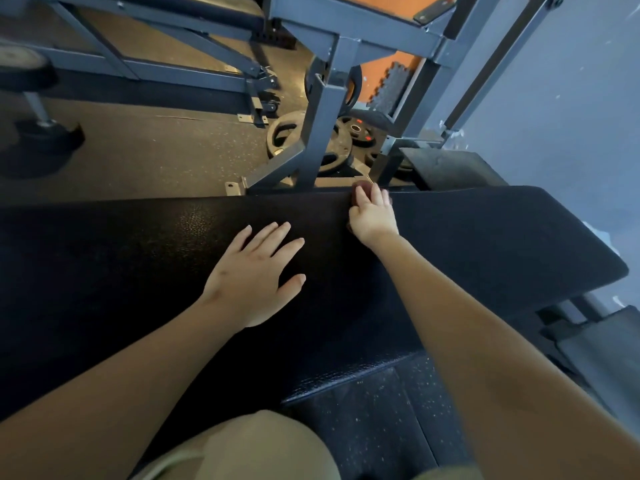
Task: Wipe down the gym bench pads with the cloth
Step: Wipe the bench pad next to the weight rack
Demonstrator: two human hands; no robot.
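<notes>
The 2 hands are apart. The left hand [252, 275] lies flat, fingers spread, on the black bench pad [138, 254]. The right hand [374, 216], further out, curls its fingers over a brown cloth [360, 189] at the pad's far edge. Beyond it are a grey steel frame [322, 133] and weight plates [349, 140].
</notes>
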